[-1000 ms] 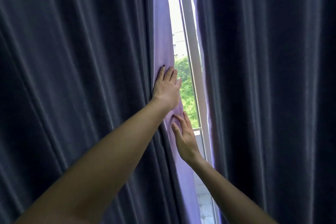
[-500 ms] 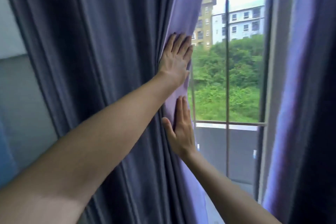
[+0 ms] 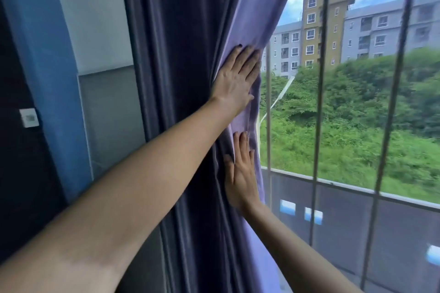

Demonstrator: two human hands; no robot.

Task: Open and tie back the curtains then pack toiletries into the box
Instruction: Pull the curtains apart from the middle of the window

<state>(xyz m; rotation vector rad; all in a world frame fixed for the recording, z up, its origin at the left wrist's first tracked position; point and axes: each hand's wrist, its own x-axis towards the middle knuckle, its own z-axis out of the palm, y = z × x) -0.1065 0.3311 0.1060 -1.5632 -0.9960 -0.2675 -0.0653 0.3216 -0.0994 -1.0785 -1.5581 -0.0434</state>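
The left curtain (image 3: 185,54), dark grey with a lilac lining, is bunched into folds at the left side of the window (image 3: 357,107). My left hand (image 3: 235,78) lies flat on its lilac edge at about mid height, fingers pointing up. My right hand (image 3: 241,173) presses flat against the same edge just below, palm on the fabric. Neither hand closes around the cloth. The right curtain is out of view, and no tie-back, toiletries or box can be seen.
Vertical metal bars (image 3: 321,102) run across the window, with a balcony rail (image 3: 345,185) behind them. A grey and white wall (image 3: 107,114) and a blue strip (image 3: 54,78) stand left of the curtain. A white wall plate (image 3: 29,118) is at far left.
Both hands have pushed the left curtain leftward, widening the narrow gap into an open window. The view has swung left, so the wall appears and the right curtain has left the frame.
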